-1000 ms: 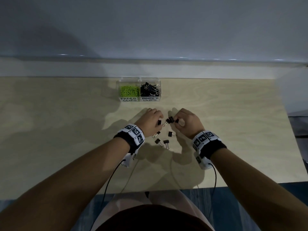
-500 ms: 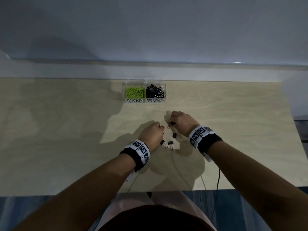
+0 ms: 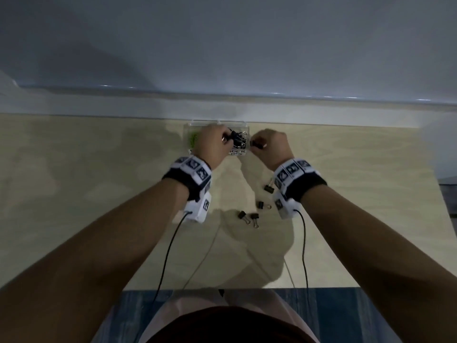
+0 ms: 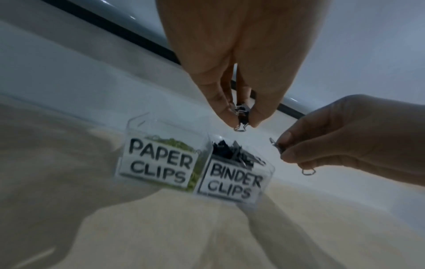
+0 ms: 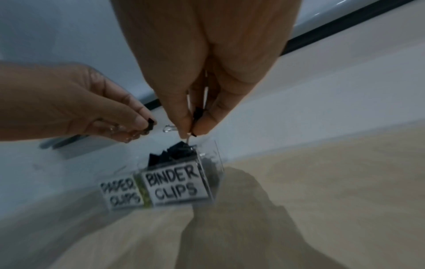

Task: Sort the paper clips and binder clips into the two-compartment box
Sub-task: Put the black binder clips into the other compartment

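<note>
A clear two-compartment box (image 3: 244,125) stands at the table's far edge, labelled PAPER CLIPS (image 4: 158,161) and BINDER CLIPS (image 4: 232,182). Green paper clips (image 4: 170,142) fill the left side, black binder clips (image 3: 238,139) the right. My left hand (image 3: 212,144) hovers over the box and pinches a black binder clip (image 4: 242,118) above the binder compartment. My right hand (image 3: 270,147), just right of the box, pinches another binder clip (image 5: 196,116). Several loose binder clips (image 3: 247,216) lie on the table behind my wrists.
The pale wooden table (image 3: 99,194) ends at a white ledge (image 3: 321,112) and a grey wall right behind the box. Thin cables (image 3: 168,256) run from both wrist bands back toward my body. The table's near edge sits just above my lap.
Both hands have lifted from the pile of loose clips and travelled forward to the box, each carrying a binder clip. The view has tilted so the box appears closer.
</note>
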{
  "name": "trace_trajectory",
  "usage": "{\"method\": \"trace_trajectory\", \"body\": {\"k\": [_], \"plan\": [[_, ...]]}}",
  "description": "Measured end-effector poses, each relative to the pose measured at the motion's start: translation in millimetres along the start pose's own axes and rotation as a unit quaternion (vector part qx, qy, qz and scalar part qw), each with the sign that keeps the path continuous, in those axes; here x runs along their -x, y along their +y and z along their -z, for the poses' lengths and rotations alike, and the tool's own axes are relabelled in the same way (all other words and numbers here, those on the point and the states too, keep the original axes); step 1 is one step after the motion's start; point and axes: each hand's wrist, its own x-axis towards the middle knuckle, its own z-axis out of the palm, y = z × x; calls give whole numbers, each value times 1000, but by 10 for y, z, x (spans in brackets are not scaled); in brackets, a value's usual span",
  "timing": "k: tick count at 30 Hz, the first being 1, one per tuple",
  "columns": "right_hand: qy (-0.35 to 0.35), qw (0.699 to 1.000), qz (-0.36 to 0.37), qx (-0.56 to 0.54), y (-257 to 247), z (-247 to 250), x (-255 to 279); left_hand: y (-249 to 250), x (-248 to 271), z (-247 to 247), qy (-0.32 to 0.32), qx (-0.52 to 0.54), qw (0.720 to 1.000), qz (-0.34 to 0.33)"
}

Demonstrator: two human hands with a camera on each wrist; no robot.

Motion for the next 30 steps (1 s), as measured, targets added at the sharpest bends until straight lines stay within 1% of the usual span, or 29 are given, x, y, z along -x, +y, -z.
{"method": "trace_trajectory", "body": {"k": [3,5,7,9,11,12,13,14,15,16,17,18,19,20,21,23,25,26,28,30], "plan": [[5,999,-49,-2,-168,-35,-306,43,-255,14,9,-14,999,29],[-25,996,-78,23,-243,-85,-415,53,-313,-35,-13,-35,998,41],[-43,994,-89,36,-256,-106,-459,43,-320,-73,-37,-56,997,41],[-23,996,-83,5,-198,-55,-436,22,-286,-81,-50,-58,997,30],[4,998,-60,-5,-65,27,-313,16,-168,-66,-43,-40,998,6],[4,999,-40,5,27,59,-217,16,-64,-71,-30,-29,999,-18],[-12,999,-23,23,144,72,-105,9,76,-95,-32,-26,998,-43],[-50,998,-15,45,265,80,24,1,243,-142,-60,-30,996,-67],[-104,992,-20,65,367,85,171,-17,433,-217,-117,-41,988,-86],[-164,982,-24,90,457,71,312,-51,626,-311,-189,-53,974,-109],[-209,970,-12,121,524,51,439,-82,799,-410,-258,-63,955,-133],[-236,960,18,151,569,24,551,-126,934,-516,-306,-67,936,-161],[-245,953,52,172,601,-6,642,-162,1031,-600,-336,-72,920,-188],[-239,951,81,177,617,-33,714,-203,1078,-674,-352,-75,909,-210],[-231,952,97,176,627,-61,763,-210,1102,-703,-363,-82,903,-215],[-210,955,110,179,650,-98,816,-217,1116,-716,-364,-94,901,-218],[-187,958,108,191,686,-106,847,-235,1142,-712,-344,-93,907,-222],[-174,962,96,186,706,-100,861,-258,1156,-720,-326,-88,914,-225],[-143,979,57,135,718,-90,922,-288,1182,-730,-285,-63,932,-213],[-115,990,52,64,689,-107,1026,-259,1214,-716,-249,-22,948,-196]]}}
